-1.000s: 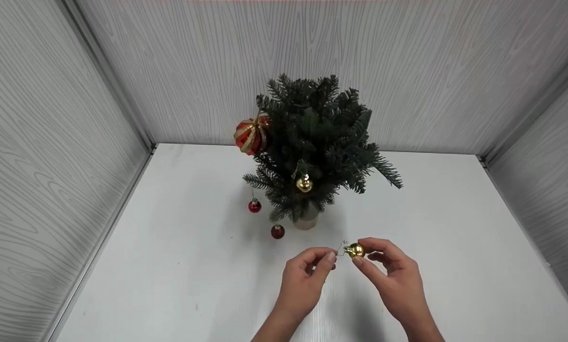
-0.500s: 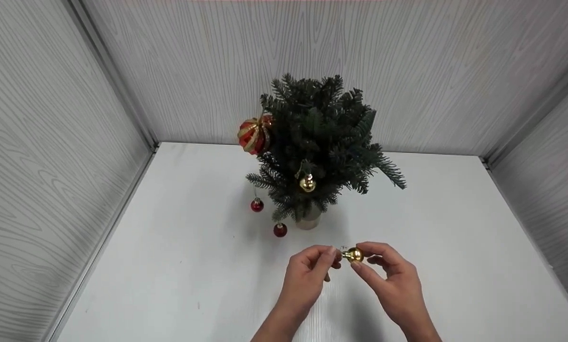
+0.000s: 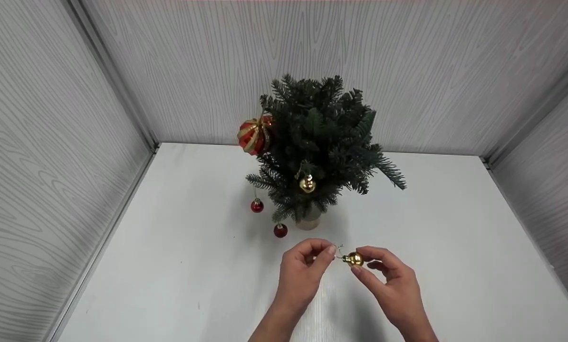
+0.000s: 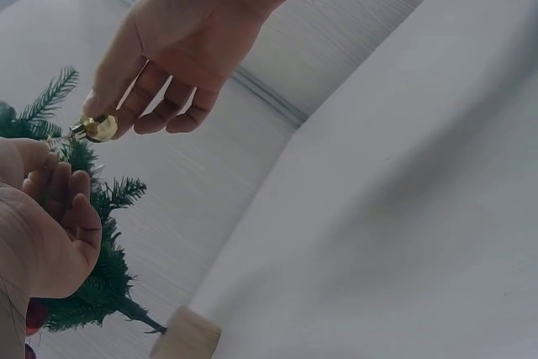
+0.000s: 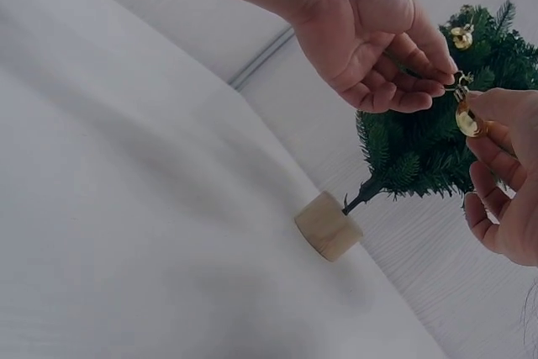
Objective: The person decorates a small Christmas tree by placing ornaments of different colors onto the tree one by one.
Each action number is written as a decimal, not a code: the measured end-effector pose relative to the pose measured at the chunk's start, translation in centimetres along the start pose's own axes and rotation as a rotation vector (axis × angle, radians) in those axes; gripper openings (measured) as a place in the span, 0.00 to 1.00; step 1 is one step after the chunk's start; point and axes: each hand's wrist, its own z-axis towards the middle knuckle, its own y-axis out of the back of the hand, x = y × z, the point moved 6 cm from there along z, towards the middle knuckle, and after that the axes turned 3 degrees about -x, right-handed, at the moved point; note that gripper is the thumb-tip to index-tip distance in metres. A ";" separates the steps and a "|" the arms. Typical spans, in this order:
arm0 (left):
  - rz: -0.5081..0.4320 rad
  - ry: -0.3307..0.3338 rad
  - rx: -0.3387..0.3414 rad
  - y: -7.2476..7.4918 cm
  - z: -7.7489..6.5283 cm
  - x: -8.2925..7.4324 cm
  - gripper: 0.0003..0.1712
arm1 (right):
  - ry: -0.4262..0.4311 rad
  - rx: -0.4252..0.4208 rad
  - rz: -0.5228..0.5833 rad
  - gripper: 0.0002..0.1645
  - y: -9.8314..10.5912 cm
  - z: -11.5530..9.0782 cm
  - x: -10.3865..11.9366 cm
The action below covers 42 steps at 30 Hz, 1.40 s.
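Between thumb and fingertips, my right hand [image 3: 393,282] pinches a small shiny gold bauble [image 3: 355,259] by its round body, cap facing left. My left hand [image 3: 300,273] pinches the thin hanging loop [image 3: 339,257] that runs out from the cap. Both hands are raised in front of a small artificial fir tree [image 3: 317,133]. In the right wrist view the gold bauble [image 5: 470,121] hangs cap up between the two hands. The left wrist view shows the same bauble [image 4: 102,128] at the right hand's fingertips.
The tree stands on a round wooden base [image 3: 307,223] on a white table [image 3: 179,266]. On it hang a red and gold striped ball [image 3: 254,137], a gold bauble [image 3: 307,184] and two red baubles [image 3: 257,205]. Pale wood-grain panels [image 3: 207,61] enclose the back and sides.
The gold bauble and right hand have moved slightly down. The left hand came closer to the cap, then drew back a little left, pulling the loop out. The tree's ornaments stay put.
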 end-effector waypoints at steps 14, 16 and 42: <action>0.136 -0.131 -0.001 0.4 0.4 -1.6 0.06 | -0.034 0.051 0.018 0.14 -0.7 -0.1 -0.9; 0.171 -0.144 0.014 0.4 0.4 -1.9 0.06 | -0.038 0.063 0.022 0.14 -0.9 0.0 -0.9; 0.287 -0.158 0.163 0.8 1.1 -3.5 0.06 | 0.029 0.072 0.049 0.12 -1.7 1.0 -0.3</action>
